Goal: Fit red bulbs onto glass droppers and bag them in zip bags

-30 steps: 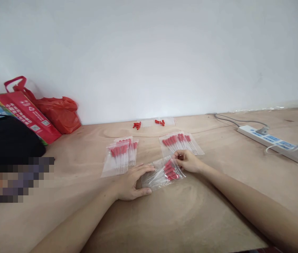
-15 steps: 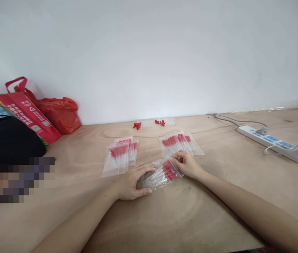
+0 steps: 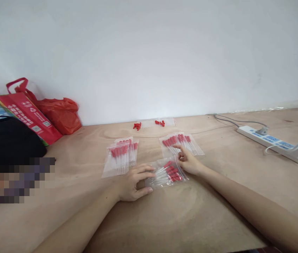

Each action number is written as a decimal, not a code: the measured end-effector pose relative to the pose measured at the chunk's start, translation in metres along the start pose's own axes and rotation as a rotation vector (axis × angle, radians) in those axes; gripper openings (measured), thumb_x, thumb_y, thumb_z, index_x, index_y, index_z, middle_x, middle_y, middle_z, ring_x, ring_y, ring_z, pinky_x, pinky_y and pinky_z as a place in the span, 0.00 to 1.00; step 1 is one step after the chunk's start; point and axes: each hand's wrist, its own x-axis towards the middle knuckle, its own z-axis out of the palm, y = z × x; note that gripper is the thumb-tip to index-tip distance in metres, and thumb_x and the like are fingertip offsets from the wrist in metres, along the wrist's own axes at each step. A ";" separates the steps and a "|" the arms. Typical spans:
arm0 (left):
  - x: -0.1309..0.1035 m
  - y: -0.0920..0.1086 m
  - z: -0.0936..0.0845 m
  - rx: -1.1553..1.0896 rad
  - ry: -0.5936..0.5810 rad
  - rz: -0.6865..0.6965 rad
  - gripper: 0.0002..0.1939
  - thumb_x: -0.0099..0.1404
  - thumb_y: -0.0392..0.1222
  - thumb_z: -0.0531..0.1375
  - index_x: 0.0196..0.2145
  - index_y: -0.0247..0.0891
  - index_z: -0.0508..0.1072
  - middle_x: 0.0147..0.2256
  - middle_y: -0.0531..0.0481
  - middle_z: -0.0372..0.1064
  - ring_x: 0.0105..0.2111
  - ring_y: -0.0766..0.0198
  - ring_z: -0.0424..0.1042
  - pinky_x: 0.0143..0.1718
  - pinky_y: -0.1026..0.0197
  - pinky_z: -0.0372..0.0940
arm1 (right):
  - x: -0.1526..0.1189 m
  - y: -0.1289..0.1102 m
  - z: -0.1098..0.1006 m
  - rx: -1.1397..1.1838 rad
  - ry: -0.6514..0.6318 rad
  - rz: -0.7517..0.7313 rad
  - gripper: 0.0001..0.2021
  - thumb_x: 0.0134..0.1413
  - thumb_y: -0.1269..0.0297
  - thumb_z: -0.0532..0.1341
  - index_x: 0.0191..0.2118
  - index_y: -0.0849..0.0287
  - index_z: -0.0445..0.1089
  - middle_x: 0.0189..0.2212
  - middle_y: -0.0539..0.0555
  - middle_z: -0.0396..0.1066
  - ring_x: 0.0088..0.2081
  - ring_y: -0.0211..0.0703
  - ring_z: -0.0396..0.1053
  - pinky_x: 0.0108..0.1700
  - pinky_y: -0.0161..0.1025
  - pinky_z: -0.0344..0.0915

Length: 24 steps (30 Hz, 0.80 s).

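A clear zip bag (image 3: 158, 184) of droppers with red rubber bulbs (image 3: 174, 172) lies flat on the wooden table, bulbs toward the right. At its left end rests my left hand (image 3: 135, 182), open, fingers spread and fingertips touching the plastic. By the upper right edge is my right hand (image 3: 189, 163), index finger stretched out and the others curled; its thumb is mostly hidden. Behind it lie more bagged red-bulb droppers (image 3: 182, 138), which the index finger overlaps in view. Two similar overlapping dropper bags (image 3: 115, 167) lie beyond my left hand.
Loose red rubber bulbs (image 3: 137, 126) and a flat clear bag (image 3: 148, 122) lie near the wall. A power strip (image 3: 272, 140) with plugs and cables is at right. Red shopping bags (image 3: 30, 116), a plastic bag (image 3: 61, 114) and a black bag (image 3: 11, 140) stand at left.
The front dropper bag has shifted slightly right and lies flatter. My right hand's pinch on its edge has loosened, with the index finger now extended. My left hand has barely moved.
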 end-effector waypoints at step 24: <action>0.013 -0.011 0.015 0.080 0.268 -0.333 0.15 0.57 0.38 0.56 0.44 0.38 0.64 0.44 0.46 0.64 0.44 0.59 0.66 0.46 0.56 0.63 | -0.008 -0.008 0.018 -0.381 0.113 -0.105 0.20 0.39 0.68 0.60 0.44 0.59 0.63 0.31 0.51 0.64 0.23 0.33 0.64 0.27 0.36 0.63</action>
